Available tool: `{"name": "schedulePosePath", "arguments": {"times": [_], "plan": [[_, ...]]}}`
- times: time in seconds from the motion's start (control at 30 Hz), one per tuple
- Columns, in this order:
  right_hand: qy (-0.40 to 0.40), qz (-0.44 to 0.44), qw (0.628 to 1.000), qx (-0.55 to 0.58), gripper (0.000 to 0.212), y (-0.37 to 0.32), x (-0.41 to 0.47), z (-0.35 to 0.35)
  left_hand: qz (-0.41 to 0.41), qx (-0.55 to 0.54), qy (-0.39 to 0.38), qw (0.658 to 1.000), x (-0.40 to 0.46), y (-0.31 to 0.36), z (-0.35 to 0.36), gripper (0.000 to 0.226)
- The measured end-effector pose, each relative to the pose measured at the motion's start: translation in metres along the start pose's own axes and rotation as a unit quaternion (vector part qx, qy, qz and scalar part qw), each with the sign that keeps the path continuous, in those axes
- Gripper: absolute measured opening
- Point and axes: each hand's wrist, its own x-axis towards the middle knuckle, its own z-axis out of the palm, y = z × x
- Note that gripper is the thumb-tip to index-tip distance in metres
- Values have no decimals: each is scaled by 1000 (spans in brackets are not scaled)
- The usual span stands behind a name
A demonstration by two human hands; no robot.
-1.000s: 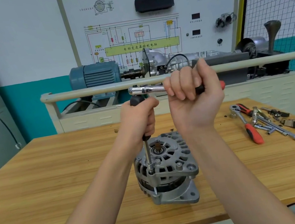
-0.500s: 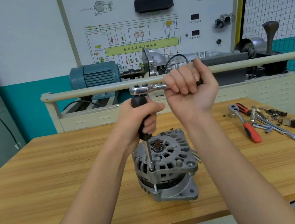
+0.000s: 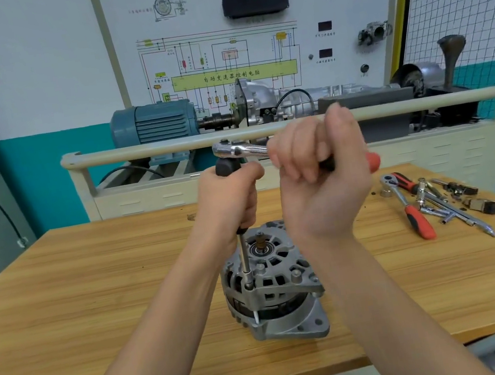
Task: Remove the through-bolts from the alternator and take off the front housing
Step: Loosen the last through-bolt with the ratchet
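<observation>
1. Two hands work one tool. The right hand is wrapped around the ratchet handle, whose red end pokes out at three o'clock of the fist, while the chrome ratchet head sticks out at nine o'clock.
2. The left hand is closed around the black grip of the extension just under the ratchet head, holding it upright.
3. From that fist the extension shaft drops straight down at six o'clock to a socket seated on a through-bolt at the left edge of the front housing.
4. The alternator stands shaft-up on the wooden bench, near its front edge and directly below both hands. The front housing sits on the body, not yet lifted; a length of bolt shank shows in the gap below the socket.
5. The step in hand looks like loosening this through-bolt. Other bolt heads are visible on the housing at about three o'clock, so more probably remain.
6. The next move likely calls for a level sweep of the handle while the left hand keeps the socket square on the bolt head; a tilt could let it slip off.
7. At two o'clock of the alternator, well apart, lie a spare ratchet and loose sockets and bars.
</observation>
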Motion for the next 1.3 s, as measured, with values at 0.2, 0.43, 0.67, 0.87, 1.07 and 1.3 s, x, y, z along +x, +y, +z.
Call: {"name": "schedulePosePath", "arguments": {"times": [0.2,0.43,0.67,0.87,1.07,1.3], "plan": [[-46,-72,994,-74,34,5,-11,10,39,20,49,998,-3,-3,2,43],[98,226,929,277,45,6,35,-35,9,-29,-188,982,3,-1,-17,34],[141,234,911,310,41,13,39,-39,-64,-63,-250,964,7,-2,-16,45],[24,62,996,59,37,0,10,-9,-27,-19,-75,997,0,-3,-7,52],[-51,-56,996,-55,32,1,-5,5,29,29,33,999,-3,-8,2,44],[83,216,946,226,44,5,33,-25,-35,-74,-249,965,8,3,-26,25]]}}
